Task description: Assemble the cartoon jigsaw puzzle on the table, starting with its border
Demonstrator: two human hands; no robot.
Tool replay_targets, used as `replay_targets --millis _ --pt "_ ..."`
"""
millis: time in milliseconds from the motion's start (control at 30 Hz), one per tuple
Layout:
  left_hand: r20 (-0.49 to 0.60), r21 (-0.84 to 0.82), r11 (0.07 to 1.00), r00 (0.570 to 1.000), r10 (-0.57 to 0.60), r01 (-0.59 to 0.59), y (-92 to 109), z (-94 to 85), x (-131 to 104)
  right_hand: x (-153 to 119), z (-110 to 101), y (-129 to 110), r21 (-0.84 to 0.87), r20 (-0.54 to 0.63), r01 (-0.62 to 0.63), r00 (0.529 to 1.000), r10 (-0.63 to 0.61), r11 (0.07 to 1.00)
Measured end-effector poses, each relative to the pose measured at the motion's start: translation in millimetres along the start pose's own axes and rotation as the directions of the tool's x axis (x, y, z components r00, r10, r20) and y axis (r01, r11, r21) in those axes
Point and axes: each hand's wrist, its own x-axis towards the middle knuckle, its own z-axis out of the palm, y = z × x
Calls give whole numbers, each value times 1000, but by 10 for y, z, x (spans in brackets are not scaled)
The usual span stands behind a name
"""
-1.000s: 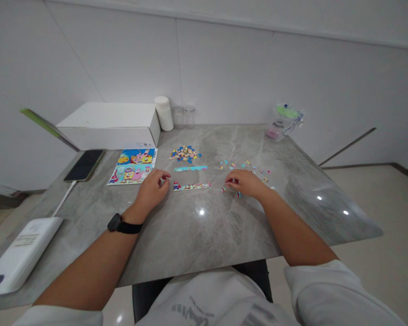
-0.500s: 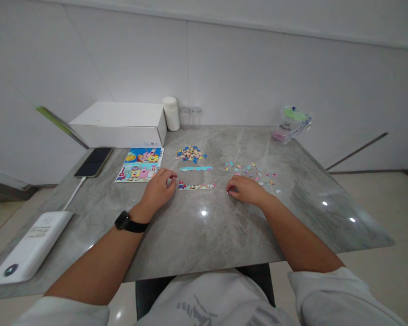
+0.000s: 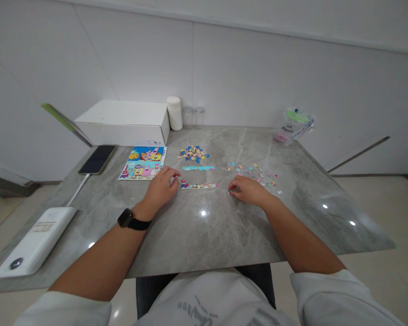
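Observation:
My left hand (image 3: pixel 163 188) rests on the table just left of the puzzle strips, its fingers apart and nothing in them. A small puzzle piece (image 3: pixel 230 193) is pinched in the fingertips of my right hand (image 3: pixel 245 188), right of the strips. Between the hands lie a joined bottom strip (image 3: pixel 200 185) and, farther back, a joined light-blue strip (image 3: pixel 198 168). Behind them is a heap of mixed pieces (image 3: pixel 193 154). Loose pieces (image 3: pixel 255 171) are scattered beyond my right hand. The printed picture sheet (image 3: pixel 143 163) lies beyond my left hand.
On the grey table (image 3: pixel 204 240), a phone (image 3: pixel 97 160) is cabled to a white power bank (image 3: pixel 37 240) at the left. A white box (image 3: pixel 122 122), a white bottle (image 3: pixel 174 114) and two clear glasses (image 3: pixel 193 118) stand at the back. A plastic bag (image 3: pixel 292 127) sits back right.
The view has shifted slightly, moving the table items a little to the right in the picture. Both hands hold nearly the same poses, and the piece remains in my right fingertips.

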Motion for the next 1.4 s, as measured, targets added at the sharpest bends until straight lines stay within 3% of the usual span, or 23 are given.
replay_targets --millis 233,667,833,1033,1233,1400 --pt "18 -1 1000 1000 6 -6 3 4 0 -23 -32 -25 40 73 21 997 -24 999" --pt "32 -30 999 999 13 -12 9 18 -3 -63 -17 20 42 75 19 997 -22 999" --pt "42 -37 999 999 10 -9 28 18 -11 -63 -90 -27 139 121 12 992 -29 990" --pt "66 -31 999 998 20 -17 42 5 -18 15 -265 -133 291 85 30 995 -57 956" --pt "72 -21 1000 997 -7 9 44 5 -21 309 -591 -301 133 -24 127 992 -125 983" --pt "72 17 1000 997 -24 23 -14 34 -19 628 -915 -704 133 -163 202 970 -180 970"
